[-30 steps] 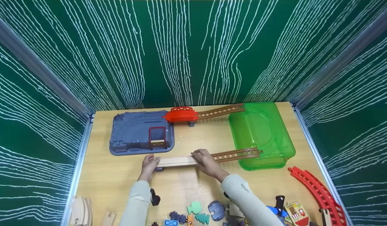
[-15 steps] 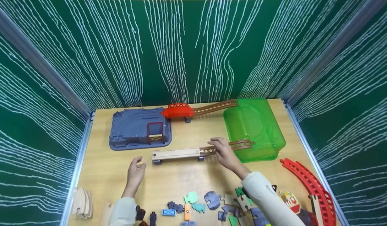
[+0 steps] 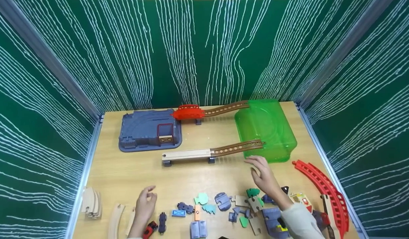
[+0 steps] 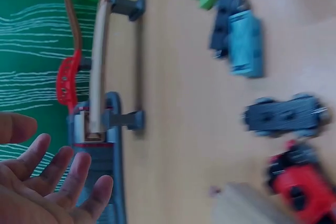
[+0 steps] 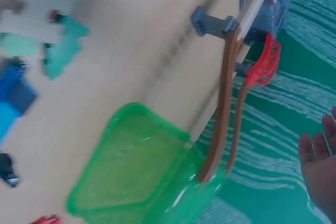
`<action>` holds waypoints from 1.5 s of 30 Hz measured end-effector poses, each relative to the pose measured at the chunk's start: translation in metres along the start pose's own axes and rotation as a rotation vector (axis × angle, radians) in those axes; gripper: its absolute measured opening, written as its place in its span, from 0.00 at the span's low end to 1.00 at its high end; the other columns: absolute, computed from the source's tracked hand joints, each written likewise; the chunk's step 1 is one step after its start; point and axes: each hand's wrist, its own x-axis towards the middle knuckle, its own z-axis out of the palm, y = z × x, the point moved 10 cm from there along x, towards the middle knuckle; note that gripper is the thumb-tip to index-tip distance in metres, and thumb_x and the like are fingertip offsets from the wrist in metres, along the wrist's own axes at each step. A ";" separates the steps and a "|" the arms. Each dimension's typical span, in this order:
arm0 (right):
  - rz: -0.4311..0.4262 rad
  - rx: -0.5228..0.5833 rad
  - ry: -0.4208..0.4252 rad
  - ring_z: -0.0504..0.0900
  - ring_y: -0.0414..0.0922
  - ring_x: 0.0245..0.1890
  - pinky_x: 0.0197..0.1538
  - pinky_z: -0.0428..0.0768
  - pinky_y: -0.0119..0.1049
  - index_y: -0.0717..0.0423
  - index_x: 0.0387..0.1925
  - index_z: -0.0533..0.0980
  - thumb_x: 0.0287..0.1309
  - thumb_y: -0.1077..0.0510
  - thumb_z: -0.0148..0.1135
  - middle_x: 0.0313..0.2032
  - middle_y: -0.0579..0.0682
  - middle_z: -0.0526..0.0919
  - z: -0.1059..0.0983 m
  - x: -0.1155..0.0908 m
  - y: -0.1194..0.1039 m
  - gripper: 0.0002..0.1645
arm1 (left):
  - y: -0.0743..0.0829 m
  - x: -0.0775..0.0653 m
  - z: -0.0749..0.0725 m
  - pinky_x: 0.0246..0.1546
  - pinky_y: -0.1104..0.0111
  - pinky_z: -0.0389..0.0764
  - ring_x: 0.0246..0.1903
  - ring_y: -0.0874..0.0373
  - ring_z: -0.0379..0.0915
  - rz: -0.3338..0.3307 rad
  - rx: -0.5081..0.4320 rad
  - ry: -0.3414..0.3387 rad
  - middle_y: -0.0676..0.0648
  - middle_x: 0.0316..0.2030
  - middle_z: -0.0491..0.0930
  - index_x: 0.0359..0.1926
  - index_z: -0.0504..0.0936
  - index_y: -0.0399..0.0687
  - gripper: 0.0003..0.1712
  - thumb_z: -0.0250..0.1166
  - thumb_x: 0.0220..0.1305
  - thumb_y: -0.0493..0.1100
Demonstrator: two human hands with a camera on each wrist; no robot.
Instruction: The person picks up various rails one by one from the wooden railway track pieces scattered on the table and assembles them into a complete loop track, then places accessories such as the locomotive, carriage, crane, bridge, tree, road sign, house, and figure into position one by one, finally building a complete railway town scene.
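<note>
My left hand [image 3: 146, 202] hovers above the front left of the table, fingers loosely bent and holding nothing. Nearest to it are a red toy engine [image 3: 150, 229] and a dark train chassis [image 3: 162, 223]. My right hand [image 3: 264, 174], also without anything in it, is in the air just in front of the green tub [image 3: 284, 151]. A straight wooden track [image 3: 186, 154] rests on two grey supports [image 3: 167, 163]. Its right end meets a brown sloping track [image 3: 237, 148] that runs up onto the tub. In the left wrist view, spread fingers [image 4: 68, 177] touch nothing.
Behind, a grey rock-like base [image 3: 141, 132], a red bridge [image 3: 188, 113] and another brown track [image 3: 226, 108] lead to the tub. Red curved tracks [image 3: 324, 182] lie at right, wooden curves [image 3: 91, 203] at left. Several loose pieces, including a grey disc [image 3: 222, 201], cover the front.
Both hands have let go of the wooden track and drawn back toward the front, the left leftward and the right rightward. The wooden track stays on its supports, joined to the brown one.
</note>
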 end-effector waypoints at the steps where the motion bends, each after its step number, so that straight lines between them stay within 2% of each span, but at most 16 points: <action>1: 0.008 -0.004 0.007 0.68 0.54 0.47 0.55 0.62 0.29 0.63 0.42 0.75 0.32 0.85 0.51 0.43 0.61 0.75 -0.004 -0.007 0.002 0.31 | -0.005 -0.002 0.002 0.42 0.55 0.71 0.48 0.46 0.66 -0.002 0.027 0.001 0.39 0.52 0.68 0.54 0.69 0.40 0.20 0.52 0.60 0.38; 6: 0.104 -0.039 0.032 0.69 0.51 0.46 0.53 0.63 0.25 0.63 0.41 0.75 0.35 0.84 0.53 0.42 0.59 0.75 -0.017 -0.045 0.010 0.28 | -0.036 -0.009 0.003 0.43 0.52 0.69 0.49 0.42 0.63 0.013 0.236 0.044 0.38 0.49 0.69 0.51 0.70 0.38 0.20 0.54 0.56 0.36; 9: 0.184 -0.078 0.040 0.69 0.48 0.46 0.51 0.63 0.22 0.62 0.41 0.76 0.37 0.82 0.54 0.42 0.56 0.76 -0.019 -0.068 0.016 0.27 | -0.058 -0.013 -0.014 0.46 0.50 0.65 0.50 0.40 0.60 0.050 0.386 0.157 0.36 0.49 0.68 0.50 0.70 0.36 0.21 0.57 0.52 0.34; 11: 0.262 -0.088 0.037 0.69 0.46 0.46 0.50 0.63 0.22 0.60 0.41 0.76 0.38 0.82 0.54 0.42 0.53 0.76 -0.017 -0.082 0.021 0.26 | -0.076 -0.016 -0.031 0.49 0.47 0.61 0.52 0.37 0.55 0.030 0.453 0.243 0.34 0.50 0.65 0.50 0.68 0.33 0.24 0.59 0.49 0.34; 13: 0.320 -0.106 0.033 0.69 0.44 0.44 0.46 0.67 0.22 0.59 0.40 0.77 0.37 0.81 0.55 0.41 0.50 0.76 -0.013 -0.094 0.025 0.27 | -0.097 -0.019 -0.046 0.51 0.45 0.56 0.54 0.35 0.51 -0.030 0.482 0.293 0.32 0.53 0.61 0.53 0.65 0.31 0.27 0.58 0.49 0.35; 17: 0.445 -0.116 0.000 0.69 0.41 0.42 0.34 0.73 0.27 0.56 0.40 0.77 0.36 0.81 0.54 0.40 0.46 0.76 -0.001 -0.116 0.033 0.27 | -0.127 -0.026 -0.064 0.53 0.43 0.50 0.56 0.34 0.47 -0.141 0.473 0.306 0.32 0.56 0.58 0.55 0.64 0.33 0.28 0.56 0.52 0.40; 19: 0.487 -0.107 -0.013 0.70 0.42 0.41 0.32 0.75 0.31 0.56 0.39 0.78 0.36 0.81 0.53 0.40 0.46 0.76 0.005 -0.125 0.036 0.27 | -0.135 -0.027 -0.063 0.53 0.42 0.50 0.55 0.34 0.48 -0.142 0.472 0.282 0.32 0.55 0.60 0.53 0.65 0.34 0.28 0.56 0.53 0.43; 22: 0.542 -0.107 -0.037 0.70 0.43 0.43 0.39 0.75 0.38 0.55 0.38 0.78 0.37 0.80 0.53 0.39 0.43 0.77 0.014 -0.135 0.037 0.26 | -0.145 -0.025 -0.050 0.51 0.43 0.54 0.53 0.33 0.52 -0.120 0.483 0.212 0.32 0.52 0.63 0.52 0.67 0.34 0.29 0.58 0.52 0.48; 24: 0.574 -0.092 -0.048 0.71 0.42 0.43 0.41 0.75 0.40 0.52 0.38 0.78 0.38 0.80 0.54 0.38 0.42 0.77 0.019 -0.140 0.038 0.27 | -0.149 -0.020 -0.037 0.50 0.45 0.58 0.51 0.33 0.57 -0.101 0.520 0.149 0.31 0.50 0.66 0.52 0.66 0.32 0.33 0.60 0.51 0.51; 27: 0.587 -0.073 -0.062 0.72 0.42 0.43 0.43 0.74 0.42 0.49 0.38 0.78 0.40 0.80 0.54 0.38 0.41 0.77 0.026 -0.144 0.036 0.27 | -0.154 -0.016 -0.023 0.46 0.46 0.64 0.48 0.33 0.61 -0.146 0.562 0.081 0.30 0.49 0.66 0.54 0.63 0.31 0.38 0.63 0.48 0.52; 32: 0.612 -0.022 -0.095 0.72 0.43 0.44 0.42 0.75 0.41 0.48 0.39 0.77 0.43 0.78 0.53 0.40 0.43 0.78 0.037 -0.150 0.035 0.27 | -0.161 -0.018 -0.018 0.42 0.46 0.67 0.48 0.35 0.60 -0.302 0.589 0.035 0.31 0.50 0.62 0.58 0.56 0.33 0.41 0.65 0.49 0.47; 34: 0.627 -0.011 -0.112 0.72 0.44 0.44 0.40 0.75 0.38 0.49 0.40 0.77 0.43 0.79 0.52 0.40 0.44 0.78 0.041 -0.154 0.036 0.27 | -0.161 -0.020 -0.018 0.43 0.47 0.67 0.48 0.35 0.60 -0.321 0.587 0.026 0.31 0.50 0.62 0.58 0.56 0.34 0.40 0.65 0.49 0.46; 36: 0.638 0.000 -0.121 0.71 0.44 0.43 0.37 0.74 0.34 0.51 0.40 0.77 0.43 0.79 0.52 0.40 0.45 0.77 0.043 -0.156 0.036 0.26 | -0.159 -0.021 -0.019 0.43 0.46 0.67 0.48 0.35 0.60 -0.308 0.582 0.027 0.30 0.50 0.62 0.58 0.56 0.34 0.40 0.65 0.50 0.45; 40: 0.622 0.005 -0.123 0.72 0.45 0.43 0.31 0.73 0.30 0.51 0.39 0.78 0.43 0.79 0.52 0.39 0.44 0.77 0.045 -0.154 0.035 0.26 | -0.147 -0.020 -0.026 0.42 0.46 0.68 0.47 0.35 0.62 -0.221 0.573 0.086 0.29 0.48 0.65 0.57 0.58 0.33 0.38 0.64 0.50 0.45; 42: 0.610 0.007 -0.118 0.72 0.44 0.43 0.30 0.73 0.31 0.48 0.38 0.78 0.44 0.78 0.52 0.39 0.42 0.77 0.045 -0.149 0.033 0.26 | -0.136 -0.019 -0.030 0.42 0.47 0.68 0.47 0.35 0.63 -0.195 0.563 0.118 0.29 0.49 0.65 0.58 0.58 0.33 0.38 0.64 0.50 0.46; 45: 0.561 -0.017 -0.114 0.72 0.42 0.43 0.34 0.75 0.34 0.43 0.38 0.77 0.43 0.78 0.54 0.38 0.39 0.76 0.044 -0.135 0.028 0.28 | -0.107 -0.014 -0.038 0.42 0.45 0.68 0.49 0.37 0.63 -0.161 0.523 0.179 0.31 0.51 0.64 0.59 0.57 0.36 0.40 0.63 0.50 0.48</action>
